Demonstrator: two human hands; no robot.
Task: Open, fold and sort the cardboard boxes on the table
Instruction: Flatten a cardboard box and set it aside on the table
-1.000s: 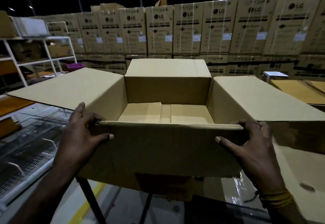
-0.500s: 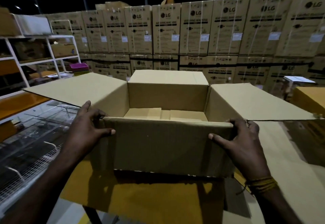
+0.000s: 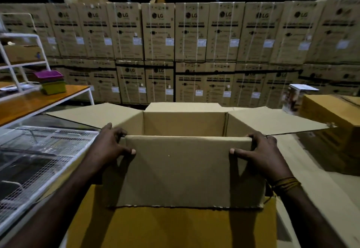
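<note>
**Operator:** At centre of the work surface stands the open plain brown cardboard box (image 3: 185, 171), upright, its four top flaps (image 3: 97, 114) spread outward. It rests on a flat sheet of yellow-brown cardboard (image 3: 171, 226) that lies on the pale table (image 3: 315, 179).

**Checker:** State of the hands?

**Operator:** Left hand (image 3: 108, 146) grips the near left top corner of the box: thumb pressed flat on the near wall, fingers curled over the edge. Right hand (image 3: 262, 151) grips the near right top corner the same way, thumb on the near wall, fingers hooked over the rim. A band of brown-yellow thread (image 3: 286, 184) circles the right wrist.

**Checker:** Box interior?

**Operator:** Only the upper inner walls show; the floor is hidden behind the near wall.

**Checker:** Adjacent items?

**Operator:** To the right, a second closed brown cardboard carton (image 3: 335, 123) sits on the table, just beside the right flap tip. A small printed package with a white top (image 3: 296, 98) stands behind it. To the left, a white wire-mesh rack (image 3: 39, 160) lies low beside the table. Beyond it is an orange-topped bench with white frame (image 3: 44, 99), carrying stacked purple and green plastic trays (image 3: 51, 82) and a white shelf frame (image 3: 21, 49).

**Checker:** Background?

**Operator:** A two-tier wall of strapped brown washing-machine cartons marked LG (image 3: 192, 33) spans the full width.
</note>
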